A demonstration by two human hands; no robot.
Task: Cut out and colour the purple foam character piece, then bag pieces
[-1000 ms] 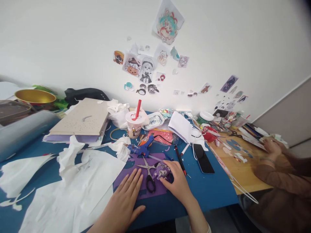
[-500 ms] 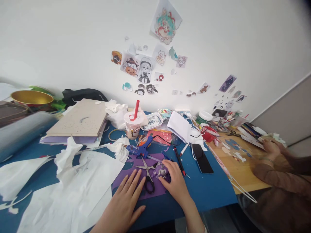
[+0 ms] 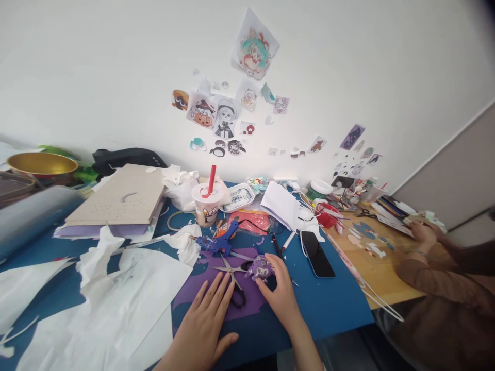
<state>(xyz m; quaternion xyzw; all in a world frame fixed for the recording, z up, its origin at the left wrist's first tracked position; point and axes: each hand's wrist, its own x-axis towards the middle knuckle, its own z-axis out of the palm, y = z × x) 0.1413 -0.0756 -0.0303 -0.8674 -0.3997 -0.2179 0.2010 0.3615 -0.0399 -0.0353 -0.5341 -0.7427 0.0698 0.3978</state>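
Observation:
Palm down, my left hand (image 3: pixel 207 319) lies flat with fingers spread on the purple sheet (image 3: pixel 189 288), its fingertips beside the scissors (image 3: pixel 231 269). The scissors lie with blades apart and black handles toward me. My right hand (image 3: pixel 280 293) curls around a small purple character figure (image 3: pixel 260 268), thumb and fingers on its right side. Just behind the scissors rests a blue glue gun (image 3: pixel 218 241), its nozzle pointing left.
Crumpled white paper (image 3: pixel 116 299) spreads over the left side. Behind stand a lidded cup (image 3: pixel 207 206) with a red straw and a tray (image 3: pixel 237 198). A phone (image 3: pixel 317 255) lies right; another person's hands (image 3: pixel 423 232) are at the far right.
The purple figure has shifted slightly relative to the scissors, with my right hand around it. The whole view has moved a little; my left hand is still flat.

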